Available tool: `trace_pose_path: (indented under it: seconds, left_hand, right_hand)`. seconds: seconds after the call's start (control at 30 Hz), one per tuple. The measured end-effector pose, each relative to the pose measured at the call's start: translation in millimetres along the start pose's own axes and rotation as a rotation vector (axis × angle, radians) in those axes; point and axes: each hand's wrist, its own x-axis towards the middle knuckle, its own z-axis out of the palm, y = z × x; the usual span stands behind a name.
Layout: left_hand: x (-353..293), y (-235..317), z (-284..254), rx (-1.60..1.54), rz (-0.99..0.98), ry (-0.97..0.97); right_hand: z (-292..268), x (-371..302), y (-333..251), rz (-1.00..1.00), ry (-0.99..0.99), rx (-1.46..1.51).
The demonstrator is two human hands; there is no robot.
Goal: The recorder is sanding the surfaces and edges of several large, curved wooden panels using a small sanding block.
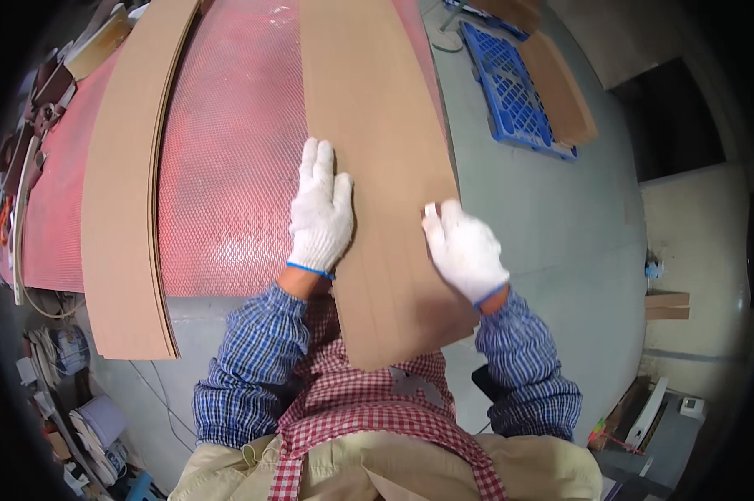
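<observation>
A long brown wood-look board [385, 108] lies lengthwise in front of me, its near end jutting past the table edge toward my apron. My left hand [321, 209], in a white knit glove, rests flat along the board's left edge with its fingers stretched out. At the opposite edge, my gloved right hand [467, 249] is closed, thumb and fingers together over the board's surface. A small dark brown bit shows by its fingertips, but what it holds is mostly hidden. Beneath the board is a table with a red mesh-textured cover [231, 167].
Left of the board lies a stack of similar long boards [126, 192], overhanging the table's near edge. A roll of tape [99, 52] and brown pieces crowd the far left. On the floor at right, a blue plastic pallet [510, 92] stands beside brown panels [560, 92].
</observation>
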Motion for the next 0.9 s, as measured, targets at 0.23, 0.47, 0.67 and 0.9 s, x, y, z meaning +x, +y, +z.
trace_pose_path:
  seconds: [0.23, 0.47, 0.67, 0.9]
  left_hand:
    - [-7.5, -0.6, -6.7, -0.034, 0.006, 0.02]
    - [-10.4, 1.8, -4.0, -0.065, 0.027, 0.021]
    - [-8.6, -3.2, -1.0, -0.036, 0.087, 0.074]
    - [-4.4, -1.2, 2.8, -0.097, -0.02, 0.015]
  right_hand:
    - [16.5, 175.7, 4.6, 0.01, 0.02, -0.013]
    - [20.2, 288.2, 11.6, 0.052, -0.019, -0.064]
    - [16.8, 268.5, 13.5, 0.023, -0.051, -0.046]
    - [2.6, 95.2, 7.4, 0.009, -0.043, 0.026]
